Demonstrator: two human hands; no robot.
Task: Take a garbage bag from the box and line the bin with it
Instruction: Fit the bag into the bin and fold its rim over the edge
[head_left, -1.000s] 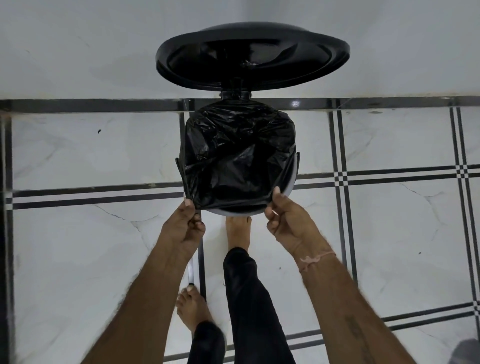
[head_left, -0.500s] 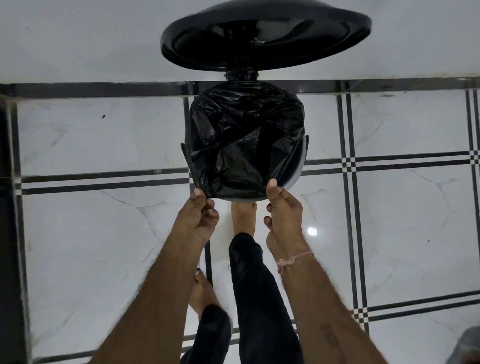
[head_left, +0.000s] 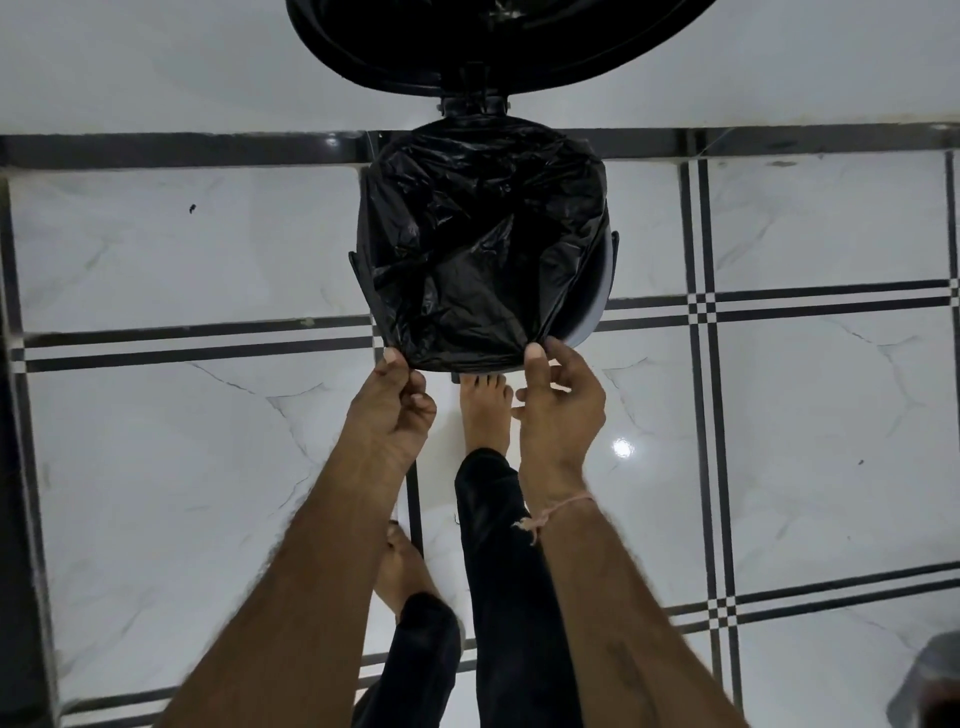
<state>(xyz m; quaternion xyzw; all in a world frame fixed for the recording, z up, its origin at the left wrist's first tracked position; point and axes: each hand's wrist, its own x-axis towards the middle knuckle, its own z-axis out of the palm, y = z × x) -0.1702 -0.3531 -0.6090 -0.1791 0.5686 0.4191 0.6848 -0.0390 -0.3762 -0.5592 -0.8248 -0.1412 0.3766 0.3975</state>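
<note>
Fitting the liner: left hand (head_left: 389, 410) and right hand (head_left: 558, 410) pinch the garbage bag (head_left: 483, 244) at the near rim of the pedal bin (head_left: 598, 301); next, probably stretch it over.

White marble floor tiles (head_left: 208, 249) (black double lines crossing them) meet a pale wall (head_left: 156, 62).

Head view looks steeply down (wide-angle), near the bin (head_left: 595, 304).

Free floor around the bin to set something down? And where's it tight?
Bare tile left of the bin and right of it, out to the grey object in the near right corner. Tight at the near rim: left hand and right hand pinch the bag there, a foot below.
</note>
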